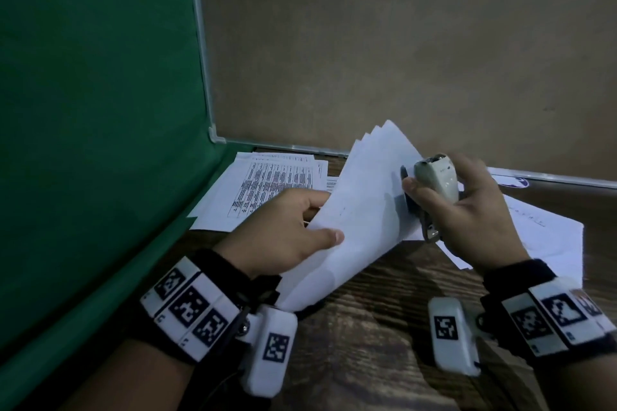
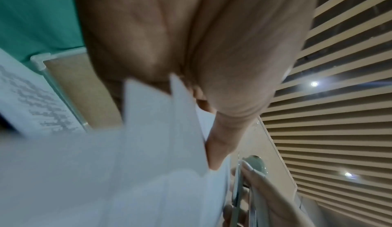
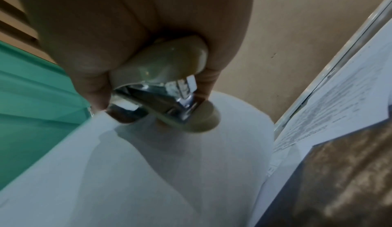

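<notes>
A green panel (image 1: 100, 110) walls off the left of this corner and a plain brown board (image 1: 400, 43) closes the back. Both are edged in a thin pale metal frame (image 1: 203, 60) that meets at the bottom corner. Overhead, seen from the left wrist, runs a slatted ceiling (image 2: 328, 113) with small round spotlights (image 2: 314, 83) set between the slats. Below lies a dark wood-grain table (image 1: 367, 344). A spread of printed sheets (image 1: 267, 187) rests on it close against the green panel, and more loose sheets (image 1: 551, 237) lie to the right, under the person's right wrist. Lifted off the table in the middle is a sheaf of white pages (image 1: 360, 210), tilted, its far corners fanned out. The left hand (image 1: 277, 237) grips its near left side, thumb laid across the front and fingers curled behind. The right hand (image 1: 477, 217) has its fingers wrapped round a small pale stapler (image 1: 435, 178) and holds it tight against the sheaf's right edge (whether the paper sits inside the stapler's mouth, I cannot tell). From the right wrist the stapler's chrome innards (image 3: 169, 96) catch the light just above the paper.
</notes>
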Available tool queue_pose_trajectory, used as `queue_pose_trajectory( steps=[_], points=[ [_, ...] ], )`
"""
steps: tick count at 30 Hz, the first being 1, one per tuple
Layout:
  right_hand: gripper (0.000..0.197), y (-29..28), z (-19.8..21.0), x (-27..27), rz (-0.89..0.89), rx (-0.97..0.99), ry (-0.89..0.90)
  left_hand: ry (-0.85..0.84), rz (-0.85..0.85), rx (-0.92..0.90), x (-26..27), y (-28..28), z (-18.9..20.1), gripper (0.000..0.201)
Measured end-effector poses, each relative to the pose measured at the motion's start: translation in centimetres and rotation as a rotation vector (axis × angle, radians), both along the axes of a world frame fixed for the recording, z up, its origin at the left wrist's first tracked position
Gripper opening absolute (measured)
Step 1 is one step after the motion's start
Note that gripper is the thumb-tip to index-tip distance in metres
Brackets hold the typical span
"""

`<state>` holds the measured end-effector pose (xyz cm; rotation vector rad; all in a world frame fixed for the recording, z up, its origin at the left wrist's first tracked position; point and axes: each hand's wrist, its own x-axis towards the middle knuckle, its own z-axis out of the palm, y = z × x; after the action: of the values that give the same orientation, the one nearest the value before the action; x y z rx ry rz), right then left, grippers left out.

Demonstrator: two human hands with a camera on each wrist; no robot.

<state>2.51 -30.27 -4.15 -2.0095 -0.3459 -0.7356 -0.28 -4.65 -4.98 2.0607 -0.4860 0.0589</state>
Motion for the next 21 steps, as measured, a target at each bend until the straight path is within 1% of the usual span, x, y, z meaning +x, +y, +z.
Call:
queue_pose_trajectory(
  steps=[1,2,3,5,7,10,13,16,18,21],
  points=[
    [0.025,0.0,0.1,0.0,-0.049,-0.040,-0.052,-0.028,0.009,-0.021,0.1,0.1,0.1,0.025],
    [0.029,0.1,0.3,-0.3,-0.059,-0.073,-0.107,-0.057,0.025,-0.036,0.2,0.3,0.1,0.024],
    [0.033,0.4,0.6,-0.7,-0.038,-0.107,-0.155,-0.083,0.040,-0.049,0.3,0.5,0.2,0.021],
    [0.029,1.4,1.1,-1.7,0.049,-0.198,-0.204,-0.117,0.064,-0.064,0.3,0.6,0.3,0.020],
    [0.023,2.5,1.0,-2.2,0.153,-0.307,-0.151,-0.141,0.056,-0.086,0.3,0.6,0.4,0.022],
    [0.023,2.9,0.2,-2.0,0.199,-0.425,-0.065,-0.149,0.032,-0.135,0.4,0.3,0.1,0.019],
    [0.020,2.7,0.0,-1.8,0.218,-0.436,-0.046,-0.143,0.037,-0.159,0.4,0.1,-0.1,0.022],
    [0.017,2.8,-0.1,-1.8,0.232,-0.430,-0.063,-0.156,0.023,-0.130,0.3,-0.1,-0.1,0.012],
    [0.016,3.0,-0.1,-1.8,0.229,-0.425,-0.080,-0.177,0.033,-0.102,0.3,-0.1,-0.1,0.010],
    [0.017,3.3,-0.1,-1.9,0.234,-0.426,-0.078,-0.204,0.050,-0.072,0.1,-0.2,-0.1,0.016]
  ],
)
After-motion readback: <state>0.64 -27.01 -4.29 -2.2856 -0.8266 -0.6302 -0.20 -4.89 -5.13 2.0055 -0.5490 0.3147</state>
